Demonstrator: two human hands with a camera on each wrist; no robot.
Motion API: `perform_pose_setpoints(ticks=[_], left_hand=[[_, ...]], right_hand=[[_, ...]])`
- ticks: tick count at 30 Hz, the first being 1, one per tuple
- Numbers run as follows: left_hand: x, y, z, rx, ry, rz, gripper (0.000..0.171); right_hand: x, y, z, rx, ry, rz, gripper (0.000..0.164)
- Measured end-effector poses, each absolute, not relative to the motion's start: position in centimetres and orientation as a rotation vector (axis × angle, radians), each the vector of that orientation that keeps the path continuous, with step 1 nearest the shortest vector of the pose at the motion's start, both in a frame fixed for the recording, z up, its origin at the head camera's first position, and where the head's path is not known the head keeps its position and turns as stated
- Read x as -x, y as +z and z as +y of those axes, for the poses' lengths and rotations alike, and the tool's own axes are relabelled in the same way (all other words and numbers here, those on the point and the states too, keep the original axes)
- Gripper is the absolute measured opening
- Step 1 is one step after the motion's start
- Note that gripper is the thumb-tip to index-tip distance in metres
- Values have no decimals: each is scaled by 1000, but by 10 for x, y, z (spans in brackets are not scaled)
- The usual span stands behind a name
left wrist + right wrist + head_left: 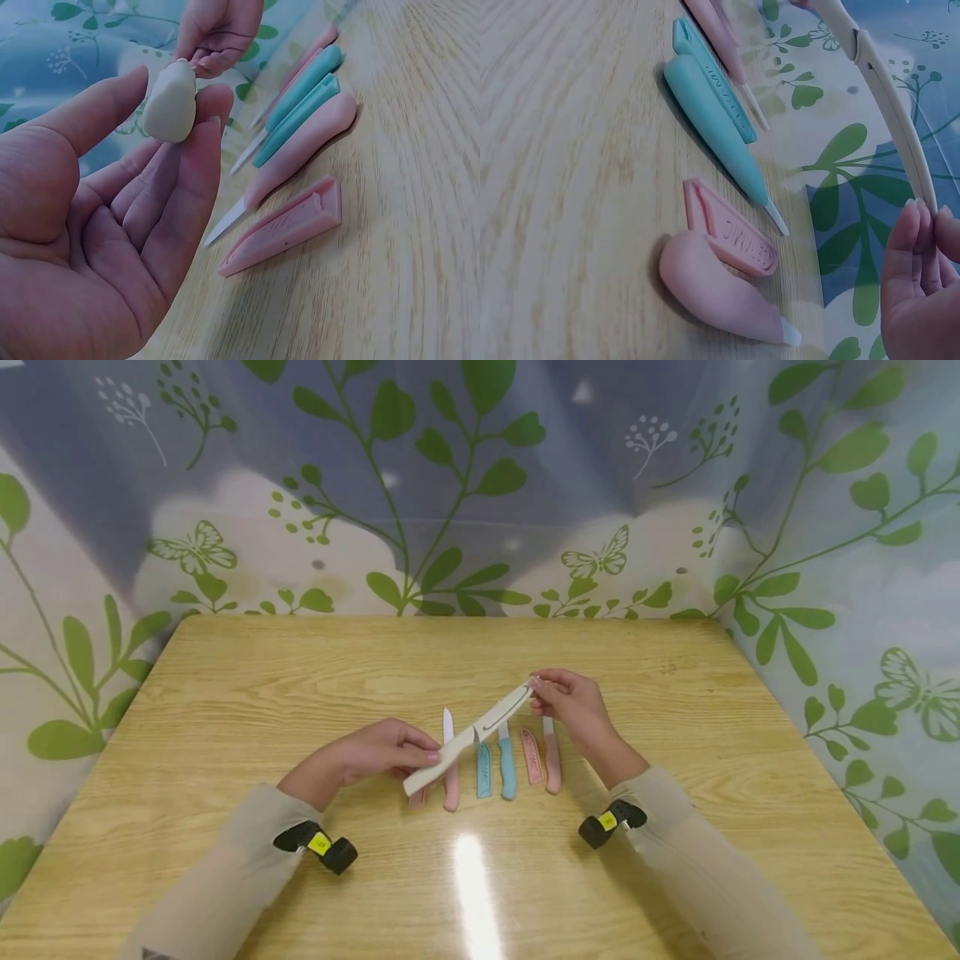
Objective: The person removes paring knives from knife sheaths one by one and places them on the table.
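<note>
A cream-handled knife (442,767) in a cream sheath (507,710) is held tilted above the table, its far end raised to the right. My left hand (382,747) pinches the handle between thumb and fingers; the butt end faces the camera in the left wrist view. At the sheath's tip, my right hand (573,700) pinches with thumb and fingertips. The sheath covers nearly the whole blade, with a small gap showing near the handle. Below lie a pink knife (300,154), a pink sheath (281,229), a blue-green knife (712,124) and a blue-green sheath (716,82).
Towards the right on the wooden table (300,668) lie another pink knife (716,289) and pink sheath (731,232), side by side. The blades point away from me. A leaf-patterned curtain (450,485) hangs behind the table's far edge and along both sides.
</note>
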State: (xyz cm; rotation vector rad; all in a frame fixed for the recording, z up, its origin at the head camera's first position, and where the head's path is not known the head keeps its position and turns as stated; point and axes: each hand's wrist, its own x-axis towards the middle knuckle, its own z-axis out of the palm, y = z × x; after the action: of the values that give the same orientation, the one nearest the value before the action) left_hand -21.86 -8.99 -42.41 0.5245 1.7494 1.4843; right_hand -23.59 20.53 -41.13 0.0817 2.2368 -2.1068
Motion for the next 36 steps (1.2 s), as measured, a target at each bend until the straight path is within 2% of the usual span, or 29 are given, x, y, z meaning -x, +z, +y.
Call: perform_pose_setpoints(ticks=[14,36], left_hand=[[218,-429,-77,-666,1466,1621,32],[217,-424,-62,-605,1499,1665,35]], right_hand=[[236,-414,201,-92,-2146,2177,34],[232,-414,173,-19,-2065,2142,28]])
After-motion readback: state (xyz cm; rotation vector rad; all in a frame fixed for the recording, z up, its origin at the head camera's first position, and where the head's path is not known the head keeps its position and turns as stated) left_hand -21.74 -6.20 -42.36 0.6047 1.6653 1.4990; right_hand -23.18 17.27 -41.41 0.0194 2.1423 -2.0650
